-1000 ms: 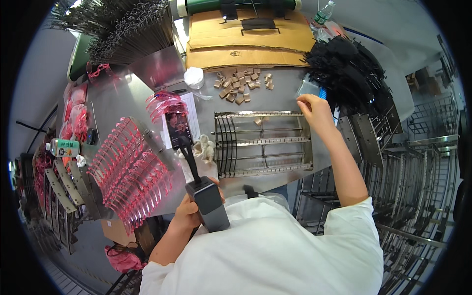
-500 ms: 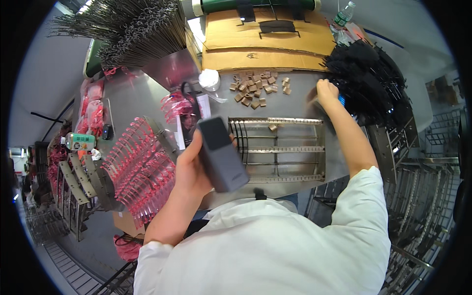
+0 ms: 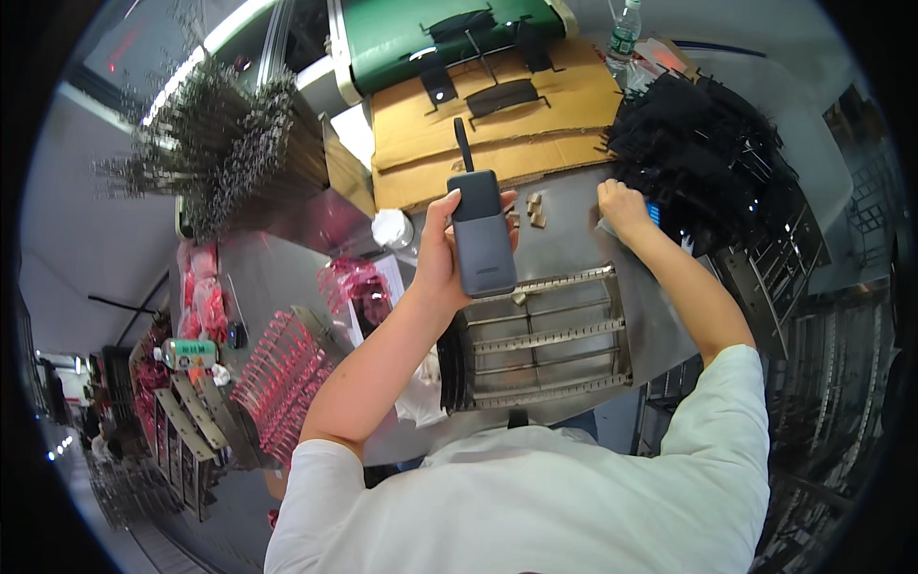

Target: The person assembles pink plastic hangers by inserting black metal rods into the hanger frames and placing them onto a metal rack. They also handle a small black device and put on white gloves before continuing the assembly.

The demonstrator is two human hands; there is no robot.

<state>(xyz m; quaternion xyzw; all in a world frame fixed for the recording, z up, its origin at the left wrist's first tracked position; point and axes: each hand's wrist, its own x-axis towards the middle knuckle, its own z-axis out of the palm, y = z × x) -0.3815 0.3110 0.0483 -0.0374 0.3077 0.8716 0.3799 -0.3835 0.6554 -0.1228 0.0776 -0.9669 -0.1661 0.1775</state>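
A two-tone dark grey power bank point(image 3: 483, 244) with a short black strap or cable point(image 3: 463, 143) at its top end is in my left hand point(image 3: 440, 244), whose fingers wrap round it. It stands over the table, hiding part of the small tan metal clips point(image 3: 537, 210). Further right, my right hand point(image 3: 623, 206) is closed low over the table beside the heap of black parts point(image 3: 703, 143). Something pale shows under its fingers, too little to name. Below both hands lies a metal rack frame point(image 3: 550, 340) with notched bars and black pieces at its left end.
A box of thin metal rods point(image 3: 220, 143) stands at the back left. Pink hooked parts point(image 3: 282, 383) lie at left, near a white round container point(image 3: 392, 230). Cardboard point(image 3: 411, 143) and a green roller point(image 3: 382, 38) are at the back, with a plastic bottle point(image 3: 625, 33) at right.
My left hand has moved right and away from me, bringing the power bank upright over the clips. My right hand stays by the black heap. The whole view has shifted and tilted.
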